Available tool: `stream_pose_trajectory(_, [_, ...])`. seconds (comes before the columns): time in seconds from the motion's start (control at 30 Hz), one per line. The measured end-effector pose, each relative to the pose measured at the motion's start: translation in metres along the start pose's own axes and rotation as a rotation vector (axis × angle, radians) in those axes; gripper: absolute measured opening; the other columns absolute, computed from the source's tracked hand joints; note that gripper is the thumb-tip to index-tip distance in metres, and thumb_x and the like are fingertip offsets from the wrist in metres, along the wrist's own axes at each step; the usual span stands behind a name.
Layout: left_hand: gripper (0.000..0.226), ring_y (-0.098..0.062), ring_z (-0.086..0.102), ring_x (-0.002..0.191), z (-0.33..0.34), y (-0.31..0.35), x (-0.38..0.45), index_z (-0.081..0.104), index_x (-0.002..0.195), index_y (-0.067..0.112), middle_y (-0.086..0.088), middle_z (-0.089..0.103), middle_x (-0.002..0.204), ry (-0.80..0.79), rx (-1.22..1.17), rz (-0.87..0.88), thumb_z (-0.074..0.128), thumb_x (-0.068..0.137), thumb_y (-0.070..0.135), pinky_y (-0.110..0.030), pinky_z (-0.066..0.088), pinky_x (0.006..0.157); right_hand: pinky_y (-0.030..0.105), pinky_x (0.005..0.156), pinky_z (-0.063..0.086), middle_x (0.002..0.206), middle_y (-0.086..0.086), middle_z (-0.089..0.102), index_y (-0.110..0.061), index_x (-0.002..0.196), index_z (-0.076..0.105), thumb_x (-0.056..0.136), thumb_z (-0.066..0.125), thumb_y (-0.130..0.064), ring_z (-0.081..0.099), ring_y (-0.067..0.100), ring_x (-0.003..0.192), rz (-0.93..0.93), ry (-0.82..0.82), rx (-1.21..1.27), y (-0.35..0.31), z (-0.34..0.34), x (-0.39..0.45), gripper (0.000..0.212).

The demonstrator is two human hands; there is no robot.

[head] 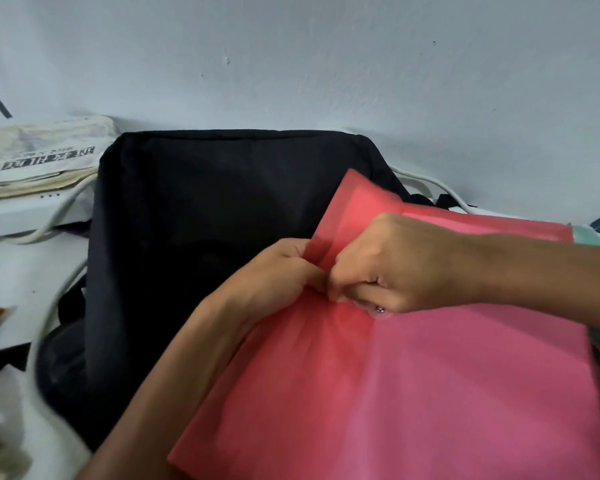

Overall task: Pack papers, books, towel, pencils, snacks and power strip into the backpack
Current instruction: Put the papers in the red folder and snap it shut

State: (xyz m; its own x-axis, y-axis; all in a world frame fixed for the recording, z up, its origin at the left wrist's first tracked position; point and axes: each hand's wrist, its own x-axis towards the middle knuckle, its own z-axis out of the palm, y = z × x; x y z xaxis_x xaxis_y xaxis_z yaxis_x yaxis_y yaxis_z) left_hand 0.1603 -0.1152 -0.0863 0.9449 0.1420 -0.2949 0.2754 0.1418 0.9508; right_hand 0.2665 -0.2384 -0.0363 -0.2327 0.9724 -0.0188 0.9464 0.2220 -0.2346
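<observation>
Two hands meet at the middle of the scene over a black backpack [201, 216] that lies flat on the white table [11, 271], its long axis running from the person toward the wall, with a stack of papers [39, 157] at far left. Left hand [274, 271] pinches the flap edge of a translucent red-pink folder [430, 393]. Just right of it, the right hand [392, 261] curls tightly at the folder's snap, the folder slanting from lower left to upper right across the backpack's right side.

A plain pale wall [291, 64] rises behind a white tabletop [14, 271].
</observation>
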Motion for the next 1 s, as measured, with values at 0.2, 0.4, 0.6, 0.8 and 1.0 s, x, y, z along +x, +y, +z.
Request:
stream_pose_trajectory(0.2, [0.017,-0.022,0.044,0.064,-0.002,0.0,0.0,0.068,0.085,-0.002,-0.015,0.052,0.073,0.279,0.06,-0.061,0.056,0.075,0.005,-0.03,0.036,0.058,0.033,0.058,0.053,0.069,-0.011,0.071,-0.02,0.08,0.074,0.077,0.056,-0.015,0.067,0.009,0.065,0.204,0.114,0.047,0.009,0.005,-0.004,0.019])
stream_pose_trajectory(0.4, [0.014,-0.014,0.053,0.055,-0.003,-0.002,0.0,0.064,0.077,0.005,-0.011,0.058,0.07,0.044,-0.023,-0.039,0.056,0.082,-0.005,-0.023,0.044,0.055,0.021,0.052,0.041,0.056,-0.012,0.062,-0.022,0.072,0.07,0.072,0.055,-0.017,0.049,0.003,0.049,0.336,0.2,0.081,0.007,0.01,-0.011,0.015])
stream_pose_trajectory(0.6, [0.015,-0.026,0.061,0.075,-0.004,-0.005,-0.002,0.066,0.094,-0.005,-0.015,0.066,0.084,-0.023,0.021,0.031,0.068,0.08,0.0,-0.029,0.053,0.067,0.016,0.046,0.03,0.047,-0.003,0.053,-0.022,0.069,0.063,0.072,0.055,-0.012,0.045,0.014,0.045,0.459,0.316,0.16,0.007,0.025,-0.04,0.013])
stream_pose_trajectory(0.8, [0.016,-0.027,0.06,0.077,0.002,-0.004,-0.001,0.063,0.1,-0.012,-0.018,0.065,0.086,0.034,-0.005,0.014,0.06,0.085,-0.005,-0.028,0.052,0.068,0.029,0.043,0.031,0.052,0.003,0.047,-0.009,0.064,0.054,0.075,0.047,-0.009,0.044,0.024,0.048,0.19,0.22,-0.2,0.005,0.025,-0.06,0.013])
stream_pose_trajectory(1.0, [0.02,-0.027,0.064,0.079,0.001,-0.006,0.0,0.068,0.103,-0.005,-0.024,0.07,0.095,0.057,-0.012,0.02,0.061,0.083,-0.006,-0.029,0.055,0.071,0.031,0.039,0.031,0.05,0.001,0.043,-0.013,0.063,0.051,0.078,0.06,-0.005,0.044,0.023,0.044,0.08,0.165,-0.353,-0.001,0.024,-0.069,0.019])
